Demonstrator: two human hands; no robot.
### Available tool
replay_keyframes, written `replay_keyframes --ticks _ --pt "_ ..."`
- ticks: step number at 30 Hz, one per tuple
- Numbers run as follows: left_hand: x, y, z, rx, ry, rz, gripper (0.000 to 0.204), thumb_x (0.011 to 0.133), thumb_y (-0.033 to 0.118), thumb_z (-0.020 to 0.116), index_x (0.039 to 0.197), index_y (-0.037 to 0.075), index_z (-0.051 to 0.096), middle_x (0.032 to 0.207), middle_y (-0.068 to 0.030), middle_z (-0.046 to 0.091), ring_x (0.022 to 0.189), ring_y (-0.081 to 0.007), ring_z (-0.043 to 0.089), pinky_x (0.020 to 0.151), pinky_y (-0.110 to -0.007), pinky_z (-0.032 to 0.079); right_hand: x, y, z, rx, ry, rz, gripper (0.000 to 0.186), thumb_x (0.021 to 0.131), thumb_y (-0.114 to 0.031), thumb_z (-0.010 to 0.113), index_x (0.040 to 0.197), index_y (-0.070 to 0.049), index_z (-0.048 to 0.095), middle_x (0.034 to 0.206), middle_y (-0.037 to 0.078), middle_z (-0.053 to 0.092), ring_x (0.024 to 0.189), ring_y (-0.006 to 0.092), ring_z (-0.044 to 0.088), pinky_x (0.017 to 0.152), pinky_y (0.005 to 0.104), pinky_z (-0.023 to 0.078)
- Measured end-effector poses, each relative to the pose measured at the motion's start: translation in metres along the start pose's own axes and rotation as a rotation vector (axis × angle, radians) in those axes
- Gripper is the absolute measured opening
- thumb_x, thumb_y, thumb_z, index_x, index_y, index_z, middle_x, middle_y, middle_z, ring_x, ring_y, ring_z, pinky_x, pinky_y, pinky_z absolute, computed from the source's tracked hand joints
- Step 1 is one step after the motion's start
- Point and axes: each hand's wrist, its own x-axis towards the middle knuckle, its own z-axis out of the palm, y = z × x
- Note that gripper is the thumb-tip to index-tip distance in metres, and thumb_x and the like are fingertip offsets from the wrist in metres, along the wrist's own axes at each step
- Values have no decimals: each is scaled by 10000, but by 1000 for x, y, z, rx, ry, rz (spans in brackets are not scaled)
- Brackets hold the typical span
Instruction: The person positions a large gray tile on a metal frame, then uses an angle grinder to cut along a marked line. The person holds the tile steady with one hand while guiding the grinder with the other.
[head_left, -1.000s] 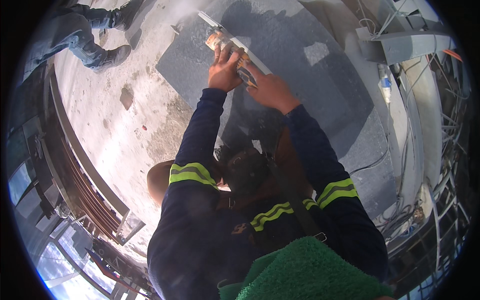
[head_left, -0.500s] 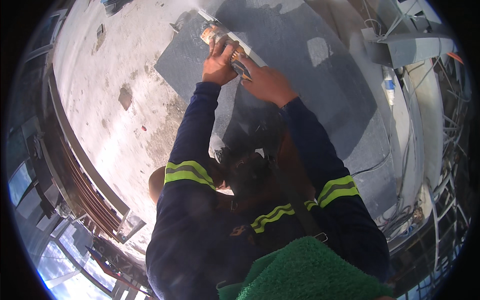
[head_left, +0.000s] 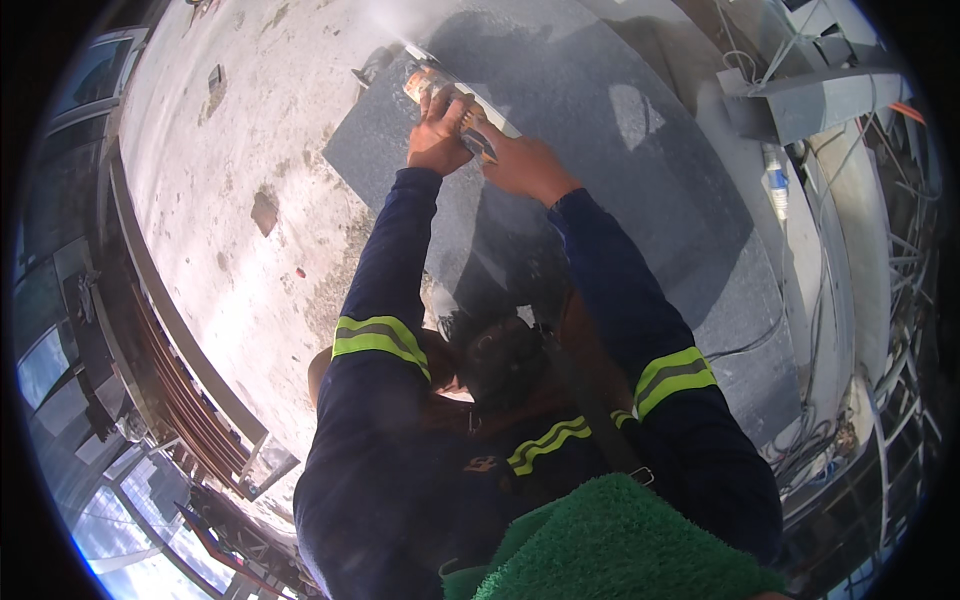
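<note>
An orange-and-black power cutter lies over the far part of a large grey sheet, beside a pale straight strip. My left hand is wrapped over its body toward the far end. My right hand grips the rear end, closer to me. The cutting part is hidden by the tool and the glare. White dust sprays from the far tip, beyond the sheet's far-left edge.
Rough concrete floor spreads to the left. At the right are a blue-and-white cable connector, a grey metal channel and tangled cables. Brown metal bars run along the left. Green fabric covers the lower foreground.
Both hands and the cutter have shifted slightly toward the sheet's far-left edge. The dust cloud at the tip shows larger. The whole view has tilted a little.
</note>
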Motion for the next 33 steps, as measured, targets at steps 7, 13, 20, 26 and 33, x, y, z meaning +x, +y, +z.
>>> replay_keyframes --ticks 7,13,20,26,33 --pt "-30 40 4 12 21 -6 758 718 258 903 1406 307 588 1587 -69 499 1463 -578 442 1007 -587 619 -48 5 -4 -1 1 -3 762 953 -306 663 1638 -232 338 1072 226 773 1028 448 740 891 565 570" --pt "-43 58 3 38 54 24 761 700 266 915 1393 296 604 1595 -83 488 1463 -594 433 1002 -593 616 -71 7 -6 -17 -11 26 772 961 -334 683 1644 -230 338 1089 242 767 1042 455 739 910 572 571" --pt "-49 65 2 23 57 21 730 729 295 905 1400 285 618 1601 -96 494 1442 -606 454 1012 -589 605 -75 13 2 5 3 26 786 968 -337 684 1661 -238 327 1097 278 755 1047 486 730 926 577 569" --pt "-54 70 5 10 74 29 742 738 311 896 1421 306 608 1602 -89 491 1425 -606 476 991 -596 610 -86 13 -2 7 -12 32 807 967 -344 683 1676 -239 312 1087 279 754 1029 492 727 913 575 566" --pt "-50 64 6 18 28 4 762 726 299 898 1423 318 591 1605 -75 483 1442 -608 452 984 -607 614 -81 10 -6 -19 -16 38 761 973 -341 674 1650 -238 342 1080 260 760 1034 472 738 923 577 567"
